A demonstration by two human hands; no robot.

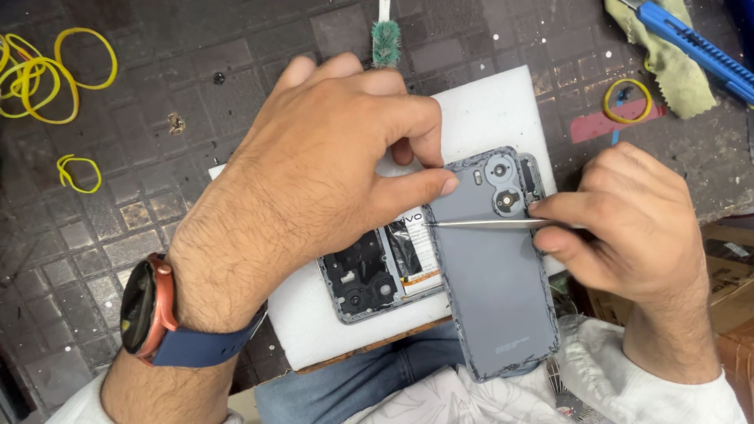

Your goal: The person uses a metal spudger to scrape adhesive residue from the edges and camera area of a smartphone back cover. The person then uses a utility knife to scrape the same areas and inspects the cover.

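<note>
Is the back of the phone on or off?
Off. The grey back cover lies crosswise over the opened phone, whose inner parts show beside it.
</note>
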